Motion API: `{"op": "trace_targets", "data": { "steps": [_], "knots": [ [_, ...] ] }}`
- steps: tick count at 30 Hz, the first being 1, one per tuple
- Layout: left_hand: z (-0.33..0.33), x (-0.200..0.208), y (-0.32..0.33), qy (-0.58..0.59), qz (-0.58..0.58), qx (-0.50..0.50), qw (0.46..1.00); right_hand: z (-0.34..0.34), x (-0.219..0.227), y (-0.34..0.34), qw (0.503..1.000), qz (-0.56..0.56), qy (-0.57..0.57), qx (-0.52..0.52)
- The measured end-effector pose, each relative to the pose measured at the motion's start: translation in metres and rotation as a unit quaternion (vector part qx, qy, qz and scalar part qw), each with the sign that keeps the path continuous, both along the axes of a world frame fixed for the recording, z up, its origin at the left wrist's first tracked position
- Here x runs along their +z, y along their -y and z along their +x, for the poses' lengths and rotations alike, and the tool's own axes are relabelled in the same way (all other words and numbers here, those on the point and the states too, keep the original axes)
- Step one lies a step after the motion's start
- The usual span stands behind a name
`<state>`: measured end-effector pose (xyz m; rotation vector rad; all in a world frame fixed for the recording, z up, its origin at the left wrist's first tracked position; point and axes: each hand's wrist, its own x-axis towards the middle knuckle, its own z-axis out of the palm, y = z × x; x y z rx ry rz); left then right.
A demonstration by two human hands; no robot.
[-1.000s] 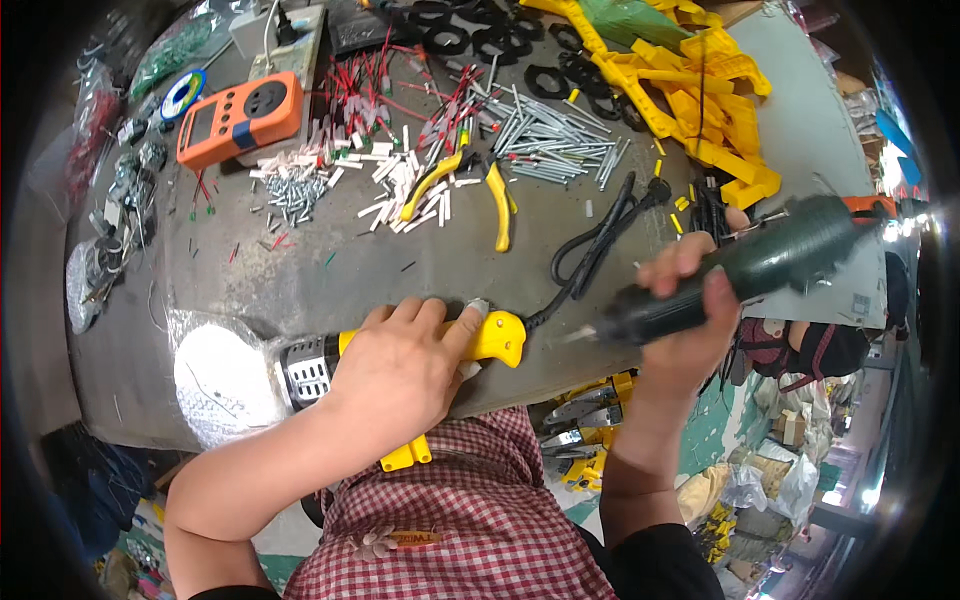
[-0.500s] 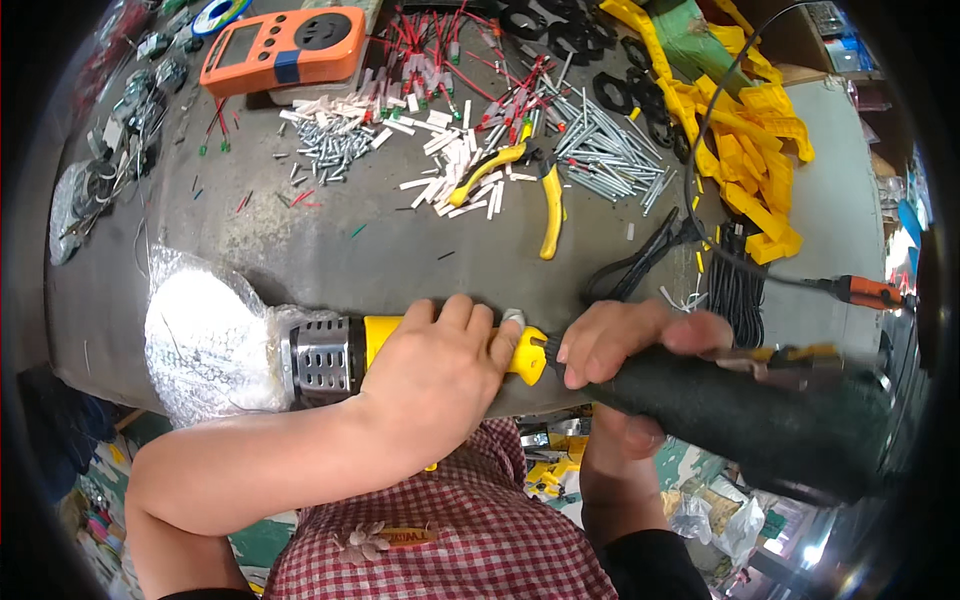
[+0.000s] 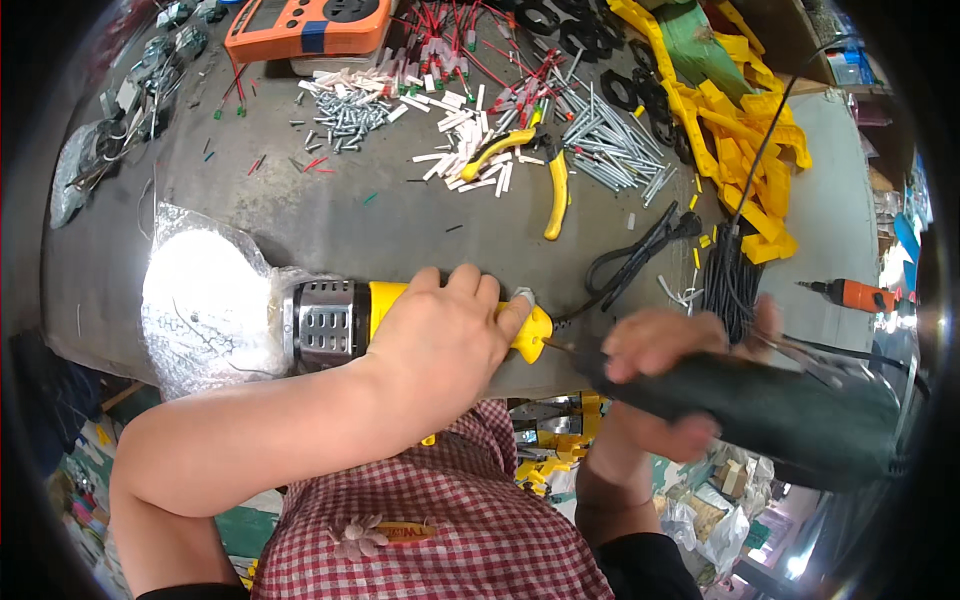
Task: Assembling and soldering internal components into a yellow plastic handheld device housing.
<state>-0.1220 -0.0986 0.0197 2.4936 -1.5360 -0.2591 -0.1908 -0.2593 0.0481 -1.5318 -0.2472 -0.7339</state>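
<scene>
My left hand [image 3: 440, 325] is wrapped over the yellow handle [image 3: 533, 335] of a tool lying across the table's near edge. Left of the hand, a perforated metal collar [image 3: 328, 320] joins the handle to a broad, shiny head [image 3: 205, 310] covered in clear wrap. In my right hand [image 3: 665, 350] is a dark electric screwdriver [image 3: 770, 410], blurred by motion. Its thin bit [image 3: 560, 347] points left at the handle's end; whether it touches cannot be made out. A black cord [image 3: 600, 290] runs out behind the handle's end.
Yellow-handled pliers [image 3: 555, 190] lie beyond, among white sleeves [image 3: 465, 145] and long screws [image 3: 615, 145]. An orange multimeter [image 3: 310, 28] sits far left. Yellow plastic parts [image 3: 750, 140] heap up at the right, with a coiled black cable [image 3: 730, 280] and an orange screwdriver [image 3: 865, 296] nearer.
My right hand and the dark screwdriver have shifted slightly right, and the bit now shows. My left hand keeps its hold. The whole view has tilted a little, raising the table items.
</scene>
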Motion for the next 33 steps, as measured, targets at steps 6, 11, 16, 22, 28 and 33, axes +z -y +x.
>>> {"op": "trace_targets", "data": {
  "steps": [6, 11, 16, 22, 28, 33],
  "knots": [
    [-0.001, -0.005, 0.001, 0.004, -0.021, -0.003, 1.000, 0.002, -0.018, 0.011, 0.992, -0.003, -0.020, 0.123],
    [-0.001, -0.002, -0.001, 0.005, -0.014, 0.001, 1.000, 0.002, -0.015, 0.007, 0.987, 0.063, -0.067, 0.136],
    [-0.003, -0.001, 0.000, 0.006, 0.001, 0.004, 1.000, -0.014, -0.018, -0.002, 0.994, -0.046, -0.013, 0.097],
    [0.014, -0.013, 0.032, -0.008, -0.147, 0.043, 0.988, -0.003, 0.023, -0.013, 0.999, -0.042, 0.017, -0.011],
    [0.019, -0.019, 0.039, 0.016, -0.153, 0.078, 0.985, -0.024, 0.047, -0.019, 0.966, -0.006, -0.121, 0.229],
    [0.018, -0.022, 0.032, -0.012, -0.160, 0.095, 0.983, -0.012, -0.002, -0.034, 0.979, -0.075, -0.009, 0.188]
  ]
}}
